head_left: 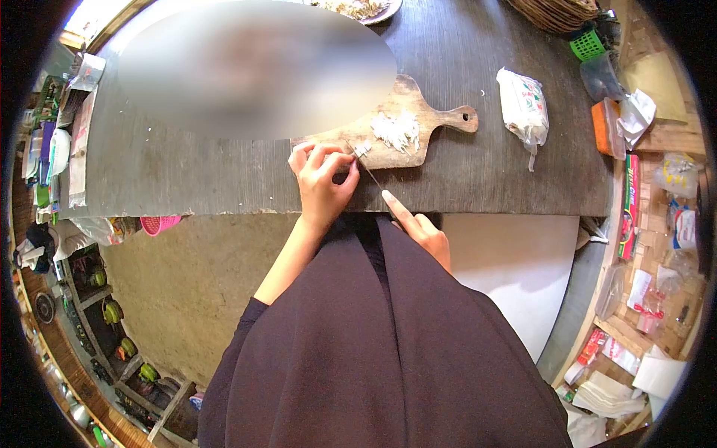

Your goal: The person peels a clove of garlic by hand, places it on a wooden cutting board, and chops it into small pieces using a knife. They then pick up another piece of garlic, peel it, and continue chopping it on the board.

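A wooden cutting board (435, 119) with a round-holed handle lies near the front edge of the dark table (523, 190). My right hand (420, 230) is closed round a knife (373, 178), its index finger stretched along the back. The blade reaches up and left to small white pieces (362, 148) on the board. Fingers of my left hand (326, 175) are bent and pressed together beside the blade, at the board's front left; what they pinch is too small to name. A pile of thin white slivers (397, 132) lies at the board's middle.
A white plastic packet (521, 107) lies right of the board. A plate (385, 15) with shredded food stands at the back, beside a blurred patch. A green basket (587, 45) and an orange container (603, 128) are at the right edge. Shelves stand at lower left.
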Available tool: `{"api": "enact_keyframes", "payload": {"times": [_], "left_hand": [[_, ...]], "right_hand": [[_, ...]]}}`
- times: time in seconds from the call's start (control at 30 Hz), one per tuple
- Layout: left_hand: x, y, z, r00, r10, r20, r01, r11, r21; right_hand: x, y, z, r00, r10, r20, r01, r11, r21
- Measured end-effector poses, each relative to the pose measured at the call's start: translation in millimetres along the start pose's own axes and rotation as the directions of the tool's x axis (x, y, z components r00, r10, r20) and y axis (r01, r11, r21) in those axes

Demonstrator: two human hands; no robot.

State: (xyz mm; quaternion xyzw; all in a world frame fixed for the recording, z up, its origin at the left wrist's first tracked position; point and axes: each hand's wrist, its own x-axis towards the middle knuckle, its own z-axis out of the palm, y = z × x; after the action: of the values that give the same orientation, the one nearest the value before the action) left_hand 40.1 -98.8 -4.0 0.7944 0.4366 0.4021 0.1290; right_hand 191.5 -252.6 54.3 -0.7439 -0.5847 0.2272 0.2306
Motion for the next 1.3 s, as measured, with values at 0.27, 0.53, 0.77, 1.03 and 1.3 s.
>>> {"api": "enact_keyframes", "payload": {"times": [0.27,0.53,0.77,1.03,1.3], "left_hand": [[-2,-3,0,1.0,0.012,0.016,-0.012,1.0,-0.009],[0,0,-2,1.0,0.006,0.012,-0.005,1.0,-0.014],[0,1,-4,1.0,0.014,0.018,-0.014,1.0,-0.009],[-1,0,-2,1.0,0.014,0.009,-0.014,1.0,-0.02],[-1,0,-3,1.0,0.015,0.02,-0.015,1.0,-0.011]], "right_hand": [[3,6,9,0.999,-0.037,-0.031,0.036,0.999,-0.016],[-1,7,7,0.999,-0.027,-0.021,0.026,0.999,-0.041],[6,0,6,1.0,-0.016,-0.019,0.016,1.0,-0.006],[0,9,10,0.999,-0.026,-0.034,0.024,0.997,-0.074],[0,6,5,0.999,-0.041,-0.017,0.04,0.997,-0.063]]}}
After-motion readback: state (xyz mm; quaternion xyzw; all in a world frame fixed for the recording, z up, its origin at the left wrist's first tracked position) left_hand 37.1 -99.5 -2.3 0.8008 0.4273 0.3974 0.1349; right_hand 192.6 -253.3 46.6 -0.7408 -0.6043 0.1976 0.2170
